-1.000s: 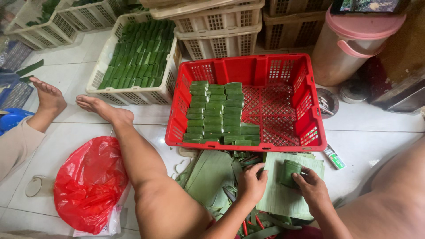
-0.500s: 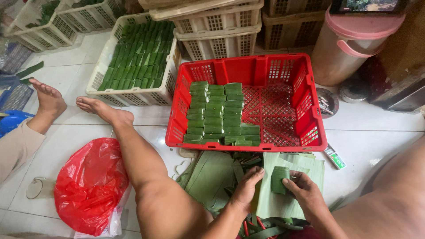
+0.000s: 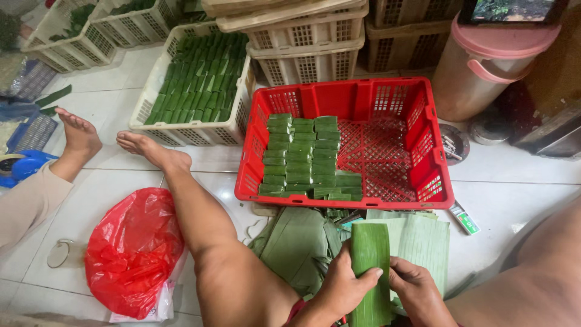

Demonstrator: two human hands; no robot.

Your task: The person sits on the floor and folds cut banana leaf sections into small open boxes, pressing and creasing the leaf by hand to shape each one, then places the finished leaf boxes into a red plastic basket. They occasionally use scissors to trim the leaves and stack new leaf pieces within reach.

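**Two hands on one leaf strip, wrapping under way**

Two hands meet at the near edge of the view around a single long strip of green leaf point(image 3: 370, 266). The left hand point(image 3: 344, 289) clasps it from the left with the thumb laid over its face; the right hand point(image 3: 417, 292) pinches its right edge, fingers closed on the strip. The strip stands lengthwise over a stack of flat leaves point(image 3: 417, 242) on the tiled floor, just near of the red crate point(image 3: 423, 142).

By the look of it, this is the wrapping stage: the leaf is held ready but not yet folded into a packet. A next move would call for a firm, even fold so the leaf does not split along its grain.

Rows of finished green packets point(image 3: 302, 157) fill the left part of the red crate; more lie in the white crate point(image 3: 187, 130) far left. A red plastic bag point(image 3: 133, 251) sits at the near left.

Whether anything lies under the strip cannot be told. The strip's lower end is cut off, as are both wrists.
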